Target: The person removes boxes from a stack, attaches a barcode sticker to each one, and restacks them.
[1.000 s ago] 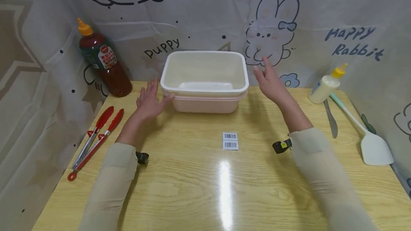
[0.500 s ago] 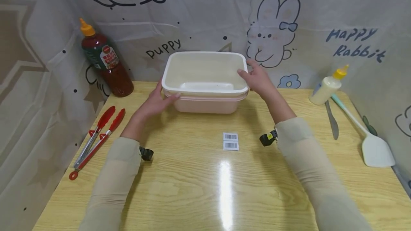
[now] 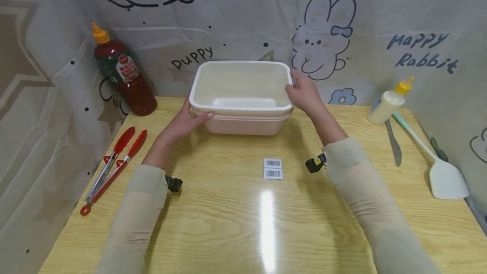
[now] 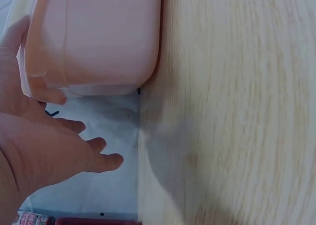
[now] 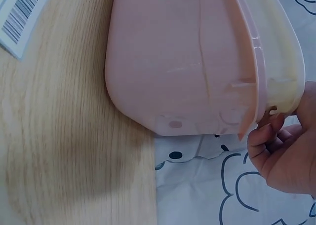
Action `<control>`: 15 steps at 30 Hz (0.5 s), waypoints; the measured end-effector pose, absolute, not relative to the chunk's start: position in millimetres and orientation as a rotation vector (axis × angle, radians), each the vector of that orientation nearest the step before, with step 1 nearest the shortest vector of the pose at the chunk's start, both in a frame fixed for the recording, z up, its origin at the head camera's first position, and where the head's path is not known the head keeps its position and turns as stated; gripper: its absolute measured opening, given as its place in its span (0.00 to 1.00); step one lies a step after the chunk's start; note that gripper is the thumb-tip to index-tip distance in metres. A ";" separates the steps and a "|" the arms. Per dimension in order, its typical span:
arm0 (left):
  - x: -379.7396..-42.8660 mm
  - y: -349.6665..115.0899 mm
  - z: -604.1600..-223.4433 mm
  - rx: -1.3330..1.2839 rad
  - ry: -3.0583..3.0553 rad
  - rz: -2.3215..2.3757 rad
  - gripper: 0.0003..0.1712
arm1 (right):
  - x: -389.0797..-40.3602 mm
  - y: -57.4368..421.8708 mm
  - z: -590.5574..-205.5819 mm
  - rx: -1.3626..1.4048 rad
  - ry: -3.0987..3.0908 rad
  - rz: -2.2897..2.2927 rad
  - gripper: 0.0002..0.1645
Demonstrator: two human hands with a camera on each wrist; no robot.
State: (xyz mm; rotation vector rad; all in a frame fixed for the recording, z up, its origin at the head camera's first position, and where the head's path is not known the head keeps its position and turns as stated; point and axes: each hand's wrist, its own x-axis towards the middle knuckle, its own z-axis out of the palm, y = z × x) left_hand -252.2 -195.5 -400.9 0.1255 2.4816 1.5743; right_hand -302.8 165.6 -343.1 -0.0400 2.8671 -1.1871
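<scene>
A white plastic storage box (image 3: 241, 108) sits nested in a pink one (image 3: 243, 126) at the back of the table. My left hand (image 3: 182, 122) holds the pink box's left end, its thumb over the front corner rim. In the left wrist view, the index finger lies against the pink box (image 4: 106, 37) under its rim, while the other fingers spread away from it. At the opposite end, my right hand (image 3: 305, 94) pinches the white box's rim, thumb on the inside. The right wrist view shows the curled fingers (image 5: 261, 141) below the white rim, beside the pink lip.
A red sauce bottle (image 3: 127, 77) and red-tipped tongs (image 3: 114, 168) are on the left. Barcode labels (image 3: 273, 169) lie in front of the boxes. On the right are a squeeze bottle (image 3: 386, 105), a knife (image 3: 393, 145) and a white spatula (image 3: 447, 176). A printed cloth (image 3: 243, 20) hangs behind.
My right hand has come in from the right and taken hold of the white box's rim. My left hand has closed in on the pink box's left end. Both boxes remain nested.
</scene>
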 end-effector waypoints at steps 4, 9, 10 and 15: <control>-250.9 -193.8 -401.0 0.106 2.477 1.580 0.61 | -303.3 165.7 -338.6 -0.027 2.854 -1.227 0.38; -249.7 -191.8 -400.7 0.125 2.518 1.579 0.60 | -304.1 165.1 -327.5 -0.050 2.858 -1.275 0.38; -249.9 -191.4 -400.7 0.134 2.528 1.584 0.60 | -304.1 165.1 -324.4 -0.051 2.857 -1.282 0.38; -251.3 -192.1 -400.6 0.171 2.567 1.575 0.59 | -301.8 166.2 -301.5 -0.032 2.816 -1.336 0.37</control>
